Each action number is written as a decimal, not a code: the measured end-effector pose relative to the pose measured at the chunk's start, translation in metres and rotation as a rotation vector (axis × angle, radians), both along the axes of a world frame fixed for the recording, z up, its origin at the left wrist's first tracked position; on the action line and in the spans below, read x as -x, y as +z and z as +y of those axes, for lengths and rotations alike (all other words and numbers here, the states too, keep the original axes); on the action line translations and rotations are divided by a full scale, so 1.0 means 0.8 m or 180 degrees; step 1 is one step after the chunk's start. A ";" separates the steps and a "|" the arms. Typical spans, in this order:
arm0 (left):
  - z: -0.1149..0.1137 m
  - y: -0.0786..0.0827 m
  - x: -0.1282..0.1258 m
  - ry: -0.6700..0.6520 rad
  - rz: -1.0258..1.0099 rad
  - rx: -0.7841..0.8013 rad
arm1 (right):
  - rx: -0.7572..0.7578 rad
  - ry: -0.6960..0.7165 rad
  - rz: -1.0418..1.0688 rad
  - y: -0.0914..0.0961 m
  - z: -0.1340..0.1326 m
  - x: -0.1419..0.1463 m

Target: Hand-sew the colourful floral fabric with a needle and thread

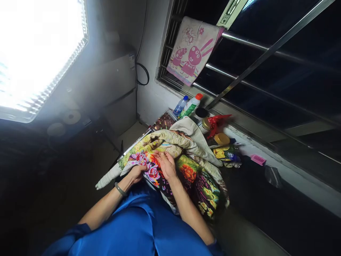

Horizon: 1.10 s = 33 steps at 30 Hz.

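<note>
Red, purple and yellow flowers on dark ground: embroidered cloth (188,172), bunched under and between both hands, spreading past the right hand. Left hand (137,173): fingers closed on the near edge, beside a pale printed margin (131,164). Right hand (167,167): fingers extended and spread, palm partly exposed, resting over the flowers; whether anything fine sits in the fingertips, cannot tell. Pale rolled end (108,176) projects left of the left hand; heavy folds lie just beyond the right.

Handling notes (judgement): light left pinch to avoid puckering the stitches; right fingers flat, supporting the worked patch; ease the folds beyond back for slack, since their weight could drag the edge out of line.
</note>
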State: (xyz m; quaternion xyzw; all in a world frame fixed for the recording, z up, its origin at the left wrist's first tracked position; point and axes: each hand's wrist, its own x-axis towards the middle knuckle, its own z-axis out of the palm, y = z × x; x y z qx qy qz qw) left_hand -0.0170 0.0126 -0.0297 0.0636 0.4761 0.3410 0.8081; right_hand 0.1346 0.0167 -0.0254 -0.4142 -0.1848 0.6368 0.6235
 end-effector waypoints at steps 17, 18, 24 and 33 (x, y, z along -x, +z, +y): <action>-0.011 0.021 0.001 -0.0283 -0.0284 -0.0380 | -0.0101 -0.0087 -0.0186 0.018 -0.003 0.000; -0.011 0.020 0.001 -0.0278 -0.0266 -0.0331 | -0.0089 -0.0098 -0.0220 0.018 -0.003 0.000; -0.011 0.012 0.002 -0.0310 -0.0145 -0.0333 | -0.0090 -0.0050 -0.0237 0.026 -0.001 0.002; -0.010 0.006 0.003 -0.0399 -0.0049 -0.0289 | -0.0061 -0.0026 -0.0271 0.032 -0.001 0.003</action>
